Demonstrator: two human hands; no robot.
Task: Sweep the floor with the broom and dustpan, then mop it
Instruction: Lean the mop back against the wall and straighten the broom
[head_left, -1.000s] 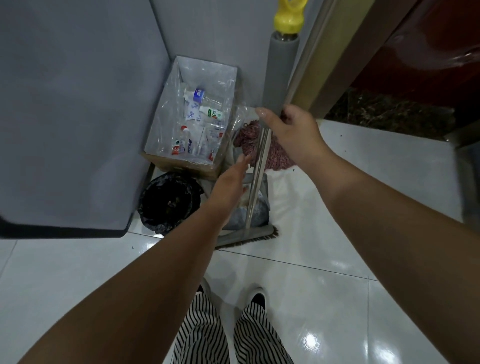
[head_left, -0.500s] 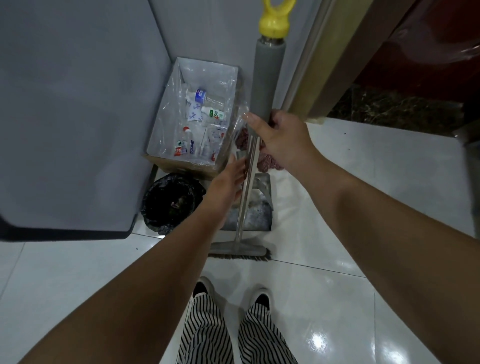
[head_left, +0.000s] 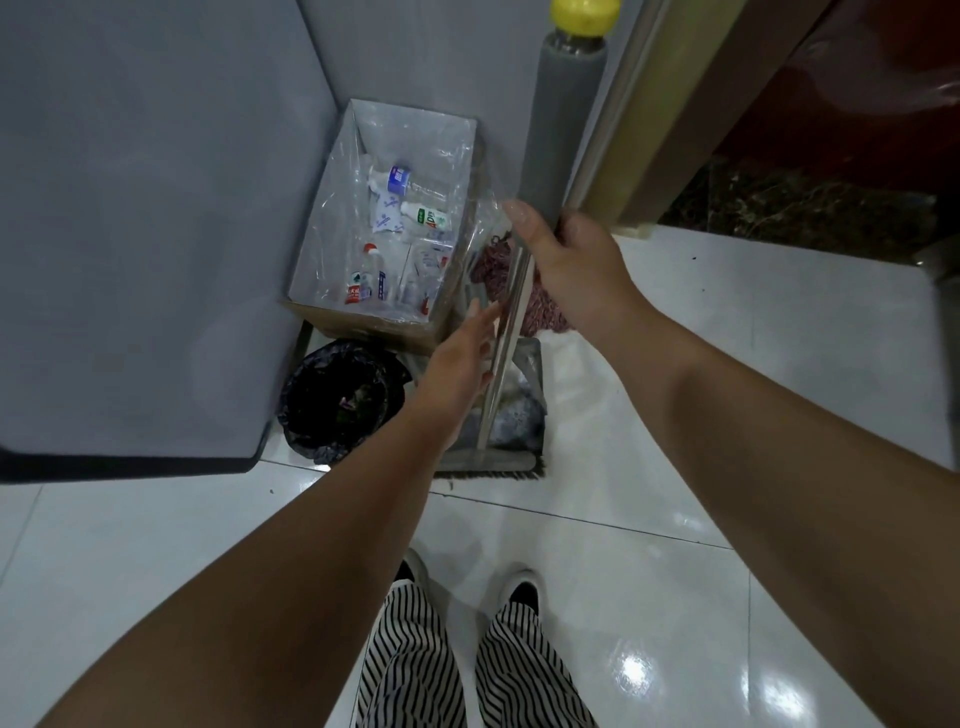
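Panel (head_left: 130, 234): flat grey slab filling the left side, with a dark lower edge; cut off by the frame at the left and top.
Bin (head_left: 340, 400): round, lined with a crinkled black bag, on the floor beside the panel's corner; contents too dark to make out.
Box (head_left: 363, 322): cardboard, lined with a clear plastic bag, holding small plastic bottles and wrappers; labels too small to read.
Left hand (head_left: 457, 364): grip spread, fingers straight, lying alongside the broom's metal shaft; whether they touch it I cannot tell.
Dustpan (head_left: 519, 410): dull grey metal, standing behind the broom head, mostly hidden by the left hand and the shaft.
Broom (head_left: 506, 332): long axis near upright, tilted slightly, head down on the white tiled floor (head_left: 675, 597) in front of the dustpan, handle end up; thin shiny metal shaft, grey foam sleeve, yellow cap cut off by the top edge; dark bristles show under a flat grey head.
Mop head (head_left: 540, 306): reddish woven strands, partly hidden behind the shaft and the right hand.
Right hand (head_left: 571, 260): grip curled round the broom at the bottom of the foam sleeve.
Door frame (head_left: 660, 119): pale metal, slanting up on the right.
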